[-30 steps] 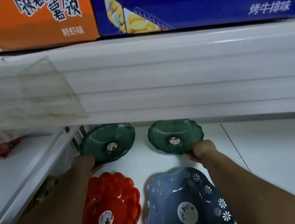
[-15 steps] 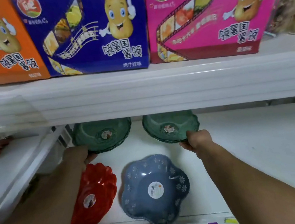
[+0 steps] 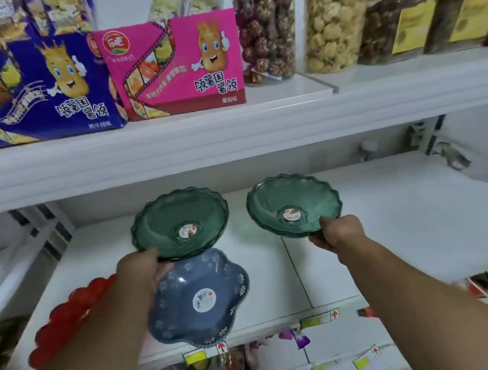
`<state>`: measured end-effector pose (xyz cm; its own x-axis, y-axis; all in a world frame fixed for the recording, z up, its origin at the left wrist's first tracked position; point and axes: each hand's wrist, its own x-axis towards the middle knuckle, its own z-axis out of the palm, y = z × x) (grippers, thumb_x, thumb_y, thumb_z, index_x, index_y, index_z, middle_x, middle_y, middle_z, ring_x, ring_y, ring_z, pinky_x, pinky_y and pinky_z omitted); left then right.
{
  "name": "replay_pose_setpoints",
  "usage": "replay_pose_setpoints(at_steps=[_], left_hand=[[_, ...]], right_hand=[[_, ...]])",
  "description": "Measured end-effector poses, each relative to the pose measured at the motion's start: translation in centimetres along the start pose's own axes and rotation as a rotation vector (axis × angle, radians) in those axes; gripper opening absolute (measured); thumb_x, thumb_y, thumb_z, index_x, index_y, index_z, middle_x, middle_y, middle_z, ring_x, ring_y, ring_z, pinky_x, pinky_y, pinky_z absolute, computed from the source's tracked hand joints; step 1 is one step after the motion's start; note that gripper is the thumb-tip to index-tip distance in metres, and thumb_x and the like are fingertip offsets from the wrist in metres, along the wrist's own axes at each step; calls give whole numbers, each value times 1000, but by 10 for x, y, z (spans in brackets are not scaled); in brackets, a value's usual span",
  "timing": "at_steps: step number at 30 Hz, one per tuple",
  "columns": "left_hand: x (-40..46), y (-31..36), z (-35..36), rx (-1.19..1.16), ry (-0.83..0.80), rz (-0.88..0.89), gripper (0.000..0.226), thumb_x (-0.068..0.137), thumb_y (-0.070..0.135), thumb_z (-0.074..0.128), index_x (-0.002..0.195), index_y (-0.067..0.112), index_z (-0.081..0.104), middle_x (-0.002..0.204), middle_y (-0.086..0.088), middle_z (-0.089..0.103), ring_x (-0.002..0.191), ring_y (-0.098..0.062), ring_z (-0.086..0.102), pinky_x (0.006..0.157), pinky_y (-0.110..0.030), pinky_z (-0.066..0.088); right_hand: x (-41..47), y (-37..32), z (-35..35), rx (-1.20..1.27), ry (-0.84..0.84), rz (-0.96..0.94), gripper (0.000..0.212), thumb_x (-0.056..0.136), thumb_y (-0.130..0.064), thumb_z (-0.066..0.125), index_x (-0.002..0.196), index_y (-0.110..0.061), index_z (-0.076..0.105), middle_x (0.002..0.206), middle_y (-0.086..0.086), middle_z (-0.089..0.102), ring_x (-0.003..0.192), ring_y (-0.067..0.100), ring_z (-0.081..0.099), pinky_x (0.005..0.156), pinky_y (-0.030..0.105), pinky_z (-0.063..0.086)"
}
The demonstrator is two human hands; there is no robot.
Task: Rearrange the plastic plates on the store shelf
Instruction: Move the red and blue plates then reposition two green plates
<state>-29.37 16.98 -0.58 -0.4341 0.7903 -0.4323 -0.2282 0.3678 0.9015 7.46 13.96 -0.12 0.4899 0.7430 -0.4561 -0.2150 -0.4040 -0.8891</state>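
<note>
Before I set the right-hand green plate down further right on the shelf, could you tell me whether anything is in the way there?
Nothing visible: the shelf surface right of the green plate held by the right hand looks bare.

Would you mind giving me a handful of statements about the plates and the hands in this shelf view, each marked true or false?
1. The left hand grips the near rim of the left green plate. True.
2. The right hand is idle and holds nothing. False: it grips the near rim of the right green plate.
3. The blue plate with white flowers lies near the front edge of the shelf. True.
4. The red plate lies to the right of the blue plate. False: it lies to its left, partly hidden by the left forearm.
5. The pink box stands on the same shelf as the plates. False: it stands on the shelf above.
</note>
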Motion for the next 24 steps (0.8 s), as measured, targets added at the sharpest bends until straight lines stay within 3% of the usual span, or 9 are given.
replay_pose_setpoints(at_steps=[2,5,11,15,18,19,22,24], left_hand=[[-12,-4,14,18,-24,1,10,91,3,61,98,-3,59,90,-14,68,55,-21,72,54,-29,60],[-22,-9,29,42,-73,-18,6,94,1,56,98,-2,56,96,-18,64,67,-24,69,53,-27,58],[-42,-22,58,52,-179,-45,30,94,0,54,124,-7,53,108,-25,65,74,-27,68,49,-25,59],[-63,-28,87,64,-213,-56,24,93,0,53,117,-2,55,106,-21,66,52,-22,70,48,-25,58],[-79,-34,114,68,-220,-68,22,93,-1,53,116,2,53,106,-19,63,57,-24,69,45,-23,57],[-85,-37,123,63,-232,-67,21,94,-2,52,114,1,52,107,-21,62,63,-25,66,48,-23,58],[-103,-47,155,54,-269,-68,17,94,-4,49,111,1,50,106,-23,63,71,-24,64,76,-31,56],[-118,-55,176,58,-261,-71,17,94,-4,50,110,2,50,103,-21,63,70,-24,65,72,-31,60]], right_hand=[[-8,0,-14,16,32,-3,23,97,-11,58,109,8,60,77,23,68,51,30,68,55,37,61],[-20,3,-34,27,94,1,23,97,-11,57,109,8,61,75,23,68,43,26,67,53,34,60],[-32,15,-79,43,184,7,19,97,-10,56,103,8,60,70,22,69,39,24,66,51,33,60],[-30,21,-115,74,242,7,20,92,-7,56,99,10,62,56,18,70,51,31,68,80,51,62],[-24,19,-146,82,267,-7,20,92,-8,56,100,9,63,70,23,71,51,30,69,82,51,61],[-22,18,-156,89,272,-8,19,93,-7,56,101,9,62,71,23,70,51,30,69,83,51,61],[-8,14,-189,120,287,-13,17,94,-8,57,100,7,62,72,22,69,49,29,68,81,50,62],[1,12,-212,124,294,-8,16,93,-8,57,97,6,63,72,22,69,46,28,68,78,48,63]])
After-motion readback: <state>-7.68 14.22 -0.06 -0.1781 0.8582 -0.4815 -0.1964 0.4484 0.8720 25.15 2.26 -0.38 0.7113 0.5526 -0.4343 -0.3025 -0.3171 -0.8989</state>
